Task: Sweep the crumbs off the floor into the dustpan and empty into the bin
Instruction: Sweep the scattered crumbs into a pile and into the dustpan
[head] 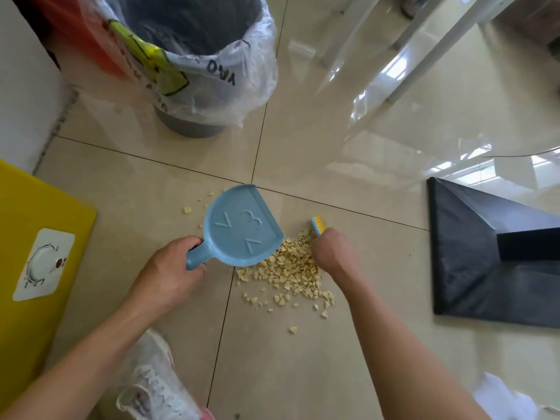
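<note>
A pile of pale yellow crumbs (291, 271) lies on the beige tiled floor (333, 165). My left hand (169, 271) grips the handle of a small blue dustpan (242, 225), whose underside faces up and whose lip rests at the pile's left edge. My right hand (331, 253) is closed around a small brush (318, 225) with yellow bristles, at the pile's far right side. A grey bin (194, 122) lined with a clear plastic bag stands behind, at the upper left. A few stray crumbs (188, 210) lie left of the dustpan.
A yellow box (33, 237) with a white label stands at the left. A black pedestal base (472, 253) sits at the right. White furniture legs (424, 56) rise at the upper right. My white shoe (151, 386) is at the bottom.
</note>
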Demonstrator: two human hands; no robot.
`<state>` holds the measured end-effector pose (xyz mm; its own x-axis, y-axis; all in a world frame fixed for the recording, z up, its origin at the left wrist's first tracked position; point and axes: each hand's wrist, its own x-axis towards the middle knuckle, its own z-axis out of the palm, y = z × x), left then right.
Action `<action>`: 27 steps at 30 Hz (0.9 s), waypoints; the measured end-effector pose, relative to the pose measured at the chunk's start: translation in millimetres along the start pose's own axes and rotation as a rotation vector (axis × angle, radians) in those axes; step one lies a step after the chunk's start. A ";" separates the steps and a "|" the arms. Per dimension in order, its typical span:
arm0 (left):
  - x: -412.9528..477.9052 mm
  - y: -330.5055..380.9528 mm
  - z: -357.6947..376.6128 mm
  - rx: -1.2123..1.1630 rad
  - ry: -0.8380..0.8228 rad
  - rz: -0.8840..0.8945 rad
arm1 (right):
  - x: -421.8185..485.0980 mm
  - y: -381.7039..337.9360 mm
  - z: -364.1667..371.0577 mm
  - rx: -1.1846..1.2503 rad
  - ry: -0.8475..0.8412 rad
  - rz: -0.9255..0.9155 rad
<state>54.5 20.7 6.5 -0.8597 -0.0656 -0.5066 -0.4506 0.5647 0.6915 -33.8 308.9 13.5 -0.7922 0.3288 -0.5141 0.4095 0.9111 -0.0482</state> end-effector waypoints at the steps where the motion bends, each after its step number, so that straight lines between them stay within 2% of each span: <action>1: -1.6 -3.4 0.7 -0.016 0.012 -0.023 | -6.6 -7.9 5.0 -0.016 -0.011 -0.030; 7: -14.8 -13.3 10.9 -0.009 0.045 -0.054 | -50.1 5.8 18.3 -0.161 -0.069 -0.235; 11: -14.8 -18.4 2.5 0.052 0.109 -0.056 | -34.3 22.8 -20.8 -0.148 0.132 -0.283; 14: -9.4 -24.0 -9.9 0.071 0.166 -0.087 | 7.4 23.4 -46.0 -0.184 0.222 -0.207; 18: -4.9 -30.3 -18.2 0.026 0.144 -0.084 | 31.7 14.0 -31.3 -0.307 0.138 -0.169; 22: -9.0 -26.3 -16.1 -0.048 0.029 -0.052 | 11.5 -3.8 6.9 -0.302 0.129 -0.327; 27: -13.6 -26.5 -18.3 0.002 0.057 -0.034 | -37.7 4.1 30.9 -0.294 0.034 -0.416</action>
<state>73.7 -8.4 4.5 -0.8564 -0.1311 -0.4994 -0.4789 0.5630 0.6736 11.7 292.6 6.1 -0.8775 -0.0735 -0.4739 -0.0850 0.9964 0.0030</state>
